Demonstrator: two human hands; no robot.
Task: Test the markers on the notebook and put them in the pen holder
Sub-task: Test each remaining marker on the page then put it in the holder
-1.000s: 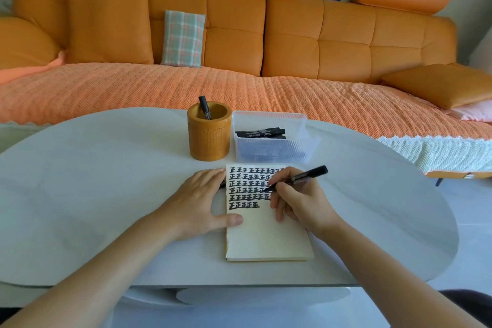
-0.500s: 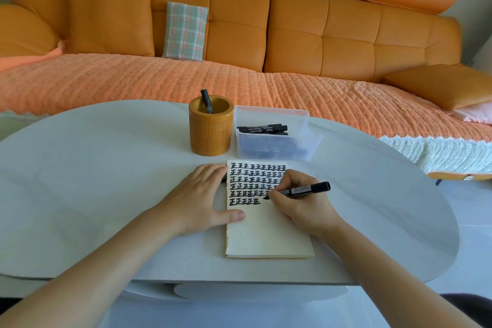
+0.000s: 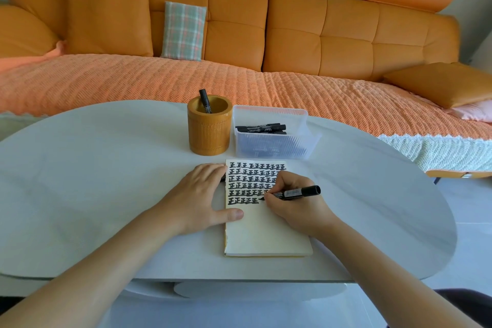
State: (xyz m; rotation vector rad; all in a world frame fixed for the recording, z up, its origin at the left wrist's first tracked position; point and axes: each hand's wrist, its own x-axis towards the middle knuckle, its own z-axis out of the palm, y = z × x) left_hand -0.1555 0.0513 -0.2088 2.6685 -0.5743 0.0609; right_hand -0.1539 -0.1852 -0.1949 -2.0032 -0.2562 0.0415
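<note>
marker on notebook page, left hand steadying

right hand [image 3: 295,208] curled round a black marker [image 3: 292,192], pinched close to the tip between thumb and fingers. tip down on the page of the notebook [image 3: 266,234], just right of the last mark in the bottom row. barrel held nearly level, rear end pointing right past the knuckles.

left hand [image 3: 197,194] laid flat with fingers straight, gripping nothing. palm and fingers resting on the table [image 3: 93,181] along the notebook's left edge, thumb reaching over onto the page below the written rows.

notebook flat on the white table, between the two hands and touched by both. upper part covered in rows of black marks, lower part blank.

pen holder [image 3: 209,130], wooden and upright, noted beyond the left hand's fingertips, apart from both hands. one standing marker [image 3: 205,100] leaning inside it, top end above the rim.

clear plastic bin [image 3: 271,110] just beside the holder on its right, past the notebook's far edge. several spare markers [image 3: 262,128] lying flat inside.

orange sofa [image 3: 292,34] behind the table.
</note>
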